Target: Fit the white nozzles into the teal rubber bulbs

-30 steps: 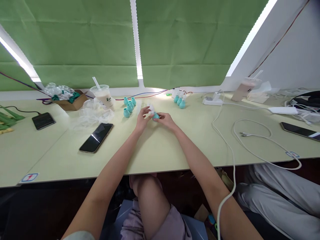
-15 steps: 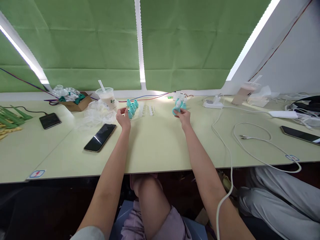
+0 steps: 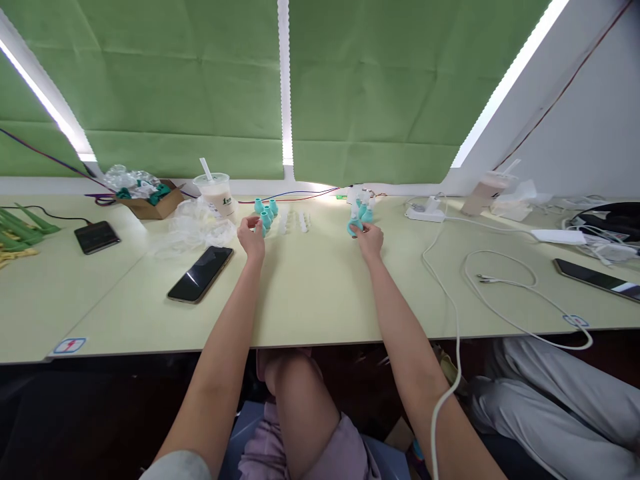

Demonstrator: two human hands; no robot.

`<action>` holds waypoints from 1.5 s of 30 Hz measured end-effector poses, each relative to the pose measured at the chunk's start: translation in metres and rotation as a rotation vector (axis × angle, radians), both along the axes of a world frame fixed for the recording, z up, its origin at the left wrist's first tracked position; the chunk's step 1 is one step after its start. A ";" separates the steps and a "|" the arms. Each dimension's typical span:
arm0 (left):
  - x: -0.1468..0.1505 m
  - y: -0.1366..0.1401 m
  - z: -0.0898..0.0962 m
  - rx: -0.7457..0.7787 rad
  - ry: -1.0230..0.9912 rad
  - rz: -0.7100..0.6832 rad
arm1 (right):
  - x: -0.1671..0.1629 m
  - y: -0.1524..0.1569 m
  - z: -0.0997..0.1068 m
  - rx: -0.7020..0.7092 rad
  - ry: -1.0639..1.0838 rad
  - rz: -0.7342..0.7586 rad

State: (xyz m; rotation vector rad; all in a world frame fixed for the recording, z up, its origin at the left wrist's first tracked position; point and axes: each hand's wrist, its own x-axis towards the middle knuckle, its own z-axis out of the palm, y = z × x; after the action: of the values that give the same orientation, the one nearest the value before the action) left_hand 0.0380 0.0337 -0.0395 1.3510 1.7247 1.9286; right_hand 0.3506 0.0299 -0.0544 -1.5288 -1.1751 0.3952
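My left hand [image 3: 251,240] is at the front of a cluster of small teal bulb-shaped pieces [image 3: 267,211]. Its fingers are closed around the nearest piece, which they partly cover. On the right, my right hand [image 3: 371,241] pinches the side of a teal bulb-shaped piece [image 3: 355,227] that appears to rest on the table. Behind it stand more teal pieces [image 3: 367,215] with whitish, translucent tops [image 3: 365,195]. Between the hands lie rows of small white, translucent parts [image 3: 303,222], too small to make out.
Left of me are a phone [image 3: 201,274], crumpled plastic bags [image 3: 197,229], a drink cup [image 3: 216,193] and a cardboard box [image 3: 157,203]. At right lie a power strip [image 3: 425,212], a white cable [image 3: 456,313] and another phone [image 3: 597,278]. A person's grey-trousered leg [image 3: 555,393] is beside me.
My right hand has lowered the teal piece to the table in front of the others. My left fingers have moved slightly right, onto the nearest teal piece. The view has shifted a little.
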 end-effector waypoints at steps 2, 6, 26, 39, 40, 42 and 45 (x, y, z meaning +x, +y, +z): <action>0.000 0.001 -0.001 0.000 0.008 -0.016 | -0.001 0.000 -0.001 -0.009 0.013 0.043; 0.000 0.001 -0.002 -0.002 0.006 -0.023 | -0.006 0.001 -0.003 0.007 0.055 0.144; 0.000 -0.001 0.002 -0.022 -0.050 -0.020 | 0.047 0.016 -0.013 -0.045 0.033 -0.369; 0.003 0.001 0.000 -0.054 -0.051 -0.046 | 0.042 0.037 -0.019 -0.135 -0.132 -0.305; 0.004 0.002 -0.001 -0.051 -0.045 -0.054 | 0.042 0.038 -0.019 -0.146 -0.135 -0.300; 0.004 0.003 -0.003 -0.045 -0.032 -0.070 | 0.044 0.040 -0.019 -0.156 -0.139 -0.285; 0.005 0.003 -0.004 -0.045 -0.024 -0.081 | 0.046 0.041 -0.020 -0.155 -0.136 -0.266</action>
State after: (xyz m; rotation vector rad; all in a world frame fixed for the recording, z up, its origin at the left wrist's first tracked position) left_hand 0.0432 0.0371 -0.0431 1.3547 1.6654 1.8446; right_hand 0.3965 0.0708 -0.0743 -1.8442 -1.0456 0.2095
